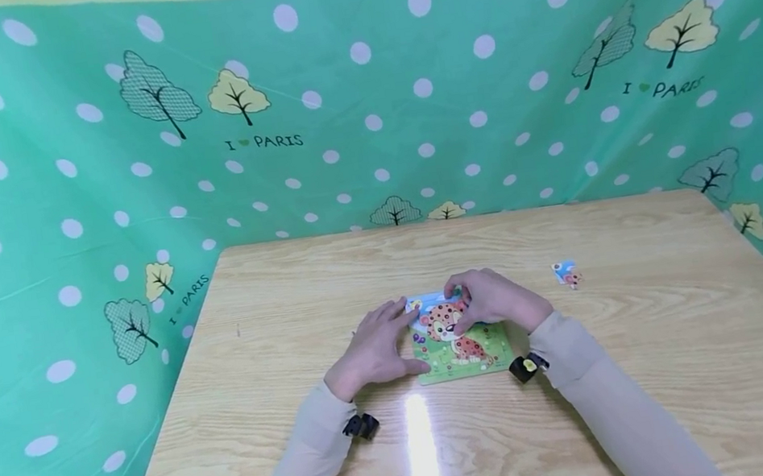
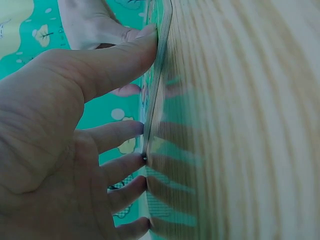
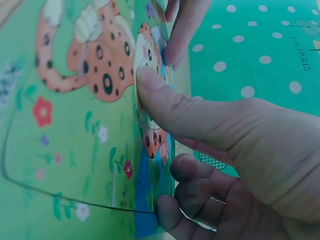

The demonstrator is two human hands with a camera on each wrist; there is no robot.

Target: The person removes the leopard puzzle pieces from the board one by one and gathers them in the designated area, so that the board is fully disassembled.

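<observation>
Wooden table (image 1: 662,361), green dotted backdrop (image 1: 17,200); both hands' straight fingers press the puzzle (image 1: 467,352).

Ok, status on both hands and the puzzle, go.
Left hand steadying puzzle edge, fingers straight. Right hand pressing a piece in. One loose piece off right. Nothing blocking.
</observation>
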